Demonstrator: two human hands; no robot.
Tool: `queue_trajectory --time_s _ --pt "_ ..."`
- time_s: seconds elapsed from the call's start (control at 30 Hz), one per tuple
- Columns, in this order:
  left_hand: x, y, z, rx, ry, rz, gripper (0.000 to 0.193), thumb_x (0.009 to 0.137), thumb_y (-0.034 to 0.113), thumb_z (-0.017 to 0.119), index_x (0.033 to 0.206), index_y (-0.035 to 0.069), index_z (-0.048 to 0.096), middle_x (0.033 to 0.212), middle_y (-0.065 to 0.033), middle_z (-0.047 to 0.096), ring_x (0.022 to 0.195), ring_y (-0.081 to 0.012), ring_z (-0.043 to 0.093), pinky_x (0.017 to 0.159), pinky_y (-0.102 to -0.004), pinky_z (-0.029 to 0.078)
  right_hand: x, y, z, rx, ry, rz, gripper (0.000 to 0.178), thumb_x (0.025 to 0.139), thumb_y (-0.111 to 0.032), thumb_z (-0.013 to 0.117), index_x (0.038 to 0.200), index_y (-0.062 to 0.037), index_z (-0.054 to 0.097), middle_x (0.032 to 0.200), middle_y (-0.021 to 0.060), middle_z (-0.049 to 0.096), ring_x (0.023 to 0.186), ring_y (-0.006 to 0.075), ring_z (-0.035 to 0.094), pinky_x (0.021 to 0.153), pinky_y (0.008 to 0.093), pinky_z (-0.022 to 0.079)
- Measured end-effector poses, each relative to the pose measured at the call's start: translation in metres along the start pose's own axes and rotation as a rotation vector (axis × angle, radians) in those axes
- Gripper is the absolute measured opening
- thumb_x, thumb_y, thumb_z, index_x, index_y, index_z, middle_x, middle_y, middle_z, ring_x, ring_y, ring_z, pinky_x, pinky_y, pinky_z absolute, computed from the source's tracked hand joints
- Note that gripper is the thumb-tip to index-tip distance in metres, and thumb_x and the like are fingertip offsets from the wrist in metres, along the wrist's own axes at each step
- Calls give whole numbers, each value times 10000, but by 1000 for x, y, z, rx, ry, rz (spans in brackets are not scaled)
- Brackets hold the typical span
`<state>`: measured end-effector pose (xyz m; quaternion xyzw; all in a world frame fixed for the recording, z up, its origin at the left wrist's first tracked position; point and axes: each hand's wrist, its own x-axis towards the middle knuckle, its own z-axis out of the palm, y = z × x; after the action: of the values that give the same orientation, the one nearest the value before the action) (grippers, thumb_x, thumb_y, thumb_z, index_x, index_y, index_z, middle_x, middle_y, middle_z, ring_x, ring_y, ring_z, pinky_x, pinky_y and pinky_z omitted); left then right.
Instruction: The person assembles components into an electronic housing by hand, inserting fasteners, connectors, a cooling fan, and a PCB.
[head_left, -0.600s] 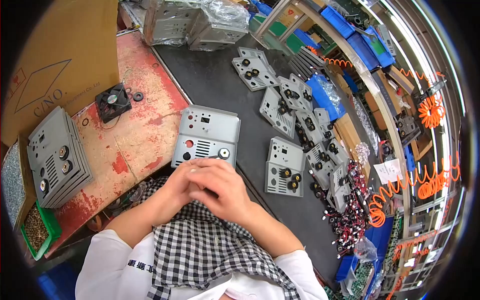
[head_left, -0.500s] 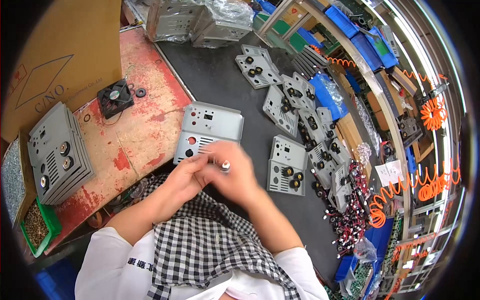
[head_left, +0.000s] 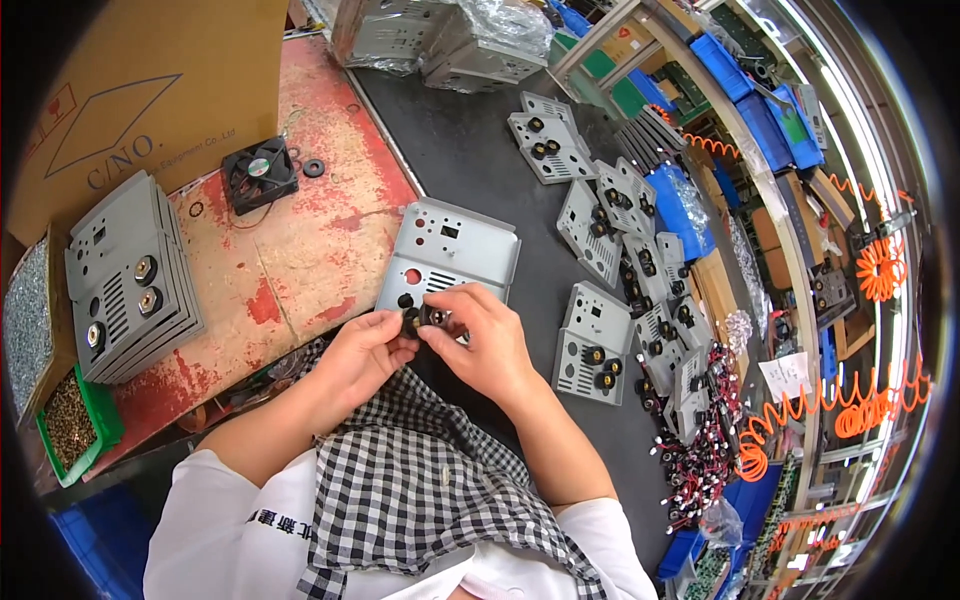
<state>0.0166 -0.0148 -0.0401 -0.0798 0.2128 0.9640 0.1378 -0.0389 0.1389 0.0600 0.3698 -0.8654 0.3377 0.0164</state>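
In front of me, my left hand [head_left: 368, 352] pinches a small black round connector [head_left: 412, 322] between thumb and fingers. Against it, the curled fingers of my right hand [head_left: 482, 335] grip a dark round fitting with a shiny metal part [head_left: 437, 316]; how the two pieces meet is partly hidden. Just beyond my fingers lies a grey sheet-metal panel [head_left: 455, 245], bent along one side, with round holes and a row of slots. My hands cover its near edge. To its right sits a similar panel [head_left: 595, 325] fitted with several black round connectors.
Stacked grey panels [head_left: 120, 260] stand at left, beside a green bin of small brass-coloured parts [head_left: 75, 440]. A black fan [head_left: 260, 175] and a black ring [head_left: 313, 168] lie on the worn red bench. More fitted panels [head_left: 590, 232] and a heap of wired connectors [head_left: 695, 470] lie at right.
The view has shifted, so the bench appears farther right. My right hand, blurred before near a white-and-metal piece, is now steady with its fingers brought against the black connector at my left fingertips.
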Motion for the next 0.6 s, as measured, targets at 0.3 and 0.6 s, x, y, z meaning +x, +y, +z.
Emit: queue_trajectory --time_s 0.3,0.6 --pt "24 -28 -77 -155 134 -203 151 912 135 546 1033 48 573 976 -65 635 829 -167 607 758 -295 515 3 46 33 27 -103 277 317 732 -183 700 1002 -26 646 917 138 624 706 241 653 673 337 527" --pt "37 -29 -59 -347 46 -208 334 963 210 379 1215 32 505 1133 -107 612 1005 -234 612 894 -375 494 -7 52 26 157 -209 286 333 719 -158 715 1016 -25 643 942 141 623 703 228 648 648 325 524"
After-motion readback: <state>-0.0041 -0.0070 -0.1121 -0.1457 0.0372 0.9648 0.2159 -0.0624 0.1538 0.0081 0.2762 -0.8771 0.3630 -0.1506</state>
